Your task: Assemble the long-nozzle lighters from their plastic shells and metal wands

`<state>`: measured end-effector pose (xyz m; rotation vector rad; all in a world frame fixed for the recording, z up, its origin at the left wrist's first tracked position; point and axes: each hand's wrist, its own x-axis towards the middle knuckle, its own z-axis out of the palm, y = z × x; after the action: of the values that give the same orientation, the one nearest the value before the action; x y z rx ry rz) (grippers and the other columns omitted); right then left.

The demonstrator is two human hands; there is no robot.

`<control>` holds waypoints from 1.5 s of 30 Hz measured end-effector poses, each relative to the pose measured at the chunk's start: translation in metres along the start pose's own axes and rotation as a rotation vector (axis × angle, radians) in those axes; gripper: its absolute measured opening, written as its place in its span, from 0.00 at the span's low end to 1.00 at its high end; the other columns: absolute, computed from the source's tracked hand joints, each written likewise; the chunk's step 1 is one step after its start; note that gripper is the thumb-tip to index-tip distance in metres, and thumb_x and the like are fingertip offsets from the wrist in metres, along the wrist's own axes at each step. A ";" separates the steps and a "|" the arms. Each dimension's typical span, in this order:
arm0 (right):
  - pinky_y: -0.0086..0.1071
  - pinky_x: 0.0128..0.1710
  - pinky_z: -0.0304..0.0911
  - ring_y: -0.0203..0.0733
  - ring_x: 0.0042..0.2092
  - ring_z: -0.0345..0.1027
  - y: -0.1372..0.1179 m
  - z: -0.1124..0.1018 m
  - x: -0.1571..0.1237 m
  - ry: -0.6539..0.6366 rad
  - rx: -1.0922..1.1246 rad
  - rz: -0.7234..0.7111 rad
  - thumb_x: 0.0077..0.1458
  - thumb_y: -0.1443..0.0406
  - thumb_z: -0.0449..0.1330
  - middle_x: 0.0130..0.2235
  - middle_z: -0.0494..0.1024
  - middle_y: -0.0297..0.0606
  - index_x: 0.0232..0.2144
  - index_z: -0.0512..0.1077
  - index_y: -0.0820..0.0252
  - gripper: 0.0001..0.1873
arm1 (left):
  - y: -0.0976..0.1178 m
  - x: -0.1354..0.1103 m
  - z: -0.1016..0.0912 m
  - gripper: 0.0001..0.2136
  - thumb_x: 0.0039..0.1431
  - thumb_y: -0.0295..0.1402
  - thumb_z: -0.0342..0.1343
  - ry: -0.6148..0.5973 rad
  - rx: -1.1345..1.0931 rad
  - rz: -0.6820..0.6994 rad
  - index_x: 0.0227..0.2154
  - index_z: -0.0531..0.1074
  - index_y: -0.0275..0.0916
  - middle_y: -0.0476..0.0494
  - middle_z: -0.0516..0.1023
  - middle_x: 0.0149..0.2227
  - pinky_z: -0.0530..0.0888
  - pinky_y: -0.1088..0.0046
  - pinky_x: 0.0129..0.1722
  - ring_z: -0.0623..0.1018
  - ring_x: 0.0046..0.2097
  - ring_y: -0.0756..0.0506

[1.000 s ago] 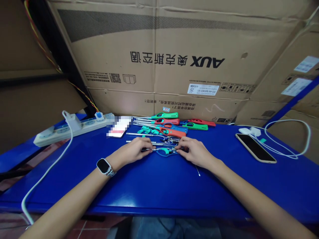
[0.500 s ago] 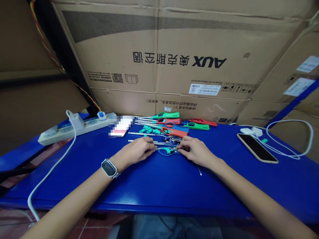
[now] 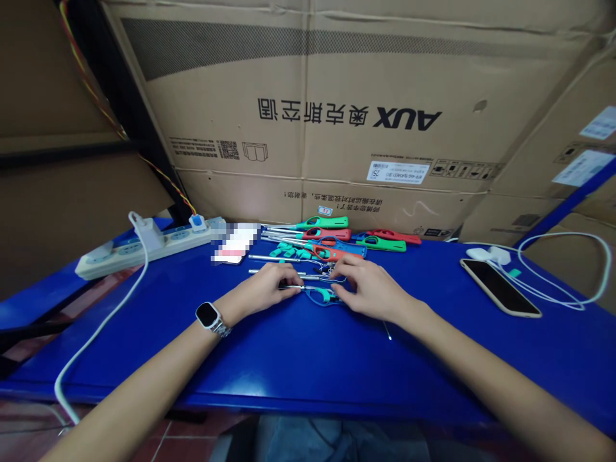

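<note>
While I've left hand (image 3: 269, 289) pinching metal tube (image 3: 310, 288), right hand (image 3: 370, 289) arches by blue handle (image 3: 316, 301), thumb and forefinger spread.

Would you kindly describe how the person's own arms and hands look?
The left arm and right arm show no sleeves; the left hand and right hand are ungloved. Only the left wrist wears a watch: dark rounded-rectangular face, silver-coloured case and band.
</note>
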<state>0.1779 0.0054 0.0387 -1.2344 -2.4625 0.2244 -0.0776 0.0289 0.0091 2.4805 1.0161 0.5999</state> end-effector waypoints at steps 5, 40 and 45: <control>0.34 0.35 0.61 0.45 0.41 0.73 -0.019 0.017 0.017 -0.111 -0.098 -0.081 0.57 0.57 0.61 0.43 0.77 0.39 0.41 0.76 0.56 0.13 | -0.001 -0.002 -0.003 0.09 0.57 0.27 0.57 -0.031 -0.035 -0.072 0.40 0.76 0.37 0.45 0.80 0.37 0.72 0.72 0.37 0.77 0.36 0.47; 0.33 0.41 0.62 0.41 0.43 0.70 -0.003 0.029 0.014 0.002 0.148 -0.051 0.59 0.61 0.62 0.42 0.77 0.36 0.41 0.76 0.55 0.08 | 0.005 0.000 0.005 0.11 0.68 0.32 0.47 -0.032 0.176 0.106 0.34 0.74 0.37 0.43 0.74 0.36 0.70 0.71 0.38 0.75 0.37 0.46; 0.36 0.41 0.61 0.46 0.48 0.67 0.020 0.013 0.026 0.152 -0.003 0.062 0.60 0.65 0.57 0.44 0.77 0.39 0.41 0.76 0.56 0.09 | 0.005 0.000 0.004 0.11 0.69 0.31 0.47 -0.043 0.190 0.109 0.35 0.74 0.38 0.43 0.74 0.37 0.70 0.71 0.39 0.75 0.37 0.46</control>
<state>0.1734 0.0380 0.0279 -1.2813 -2.2987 0.1374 -0.0731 0.0251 0.0083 2.7171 0.9664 0.5017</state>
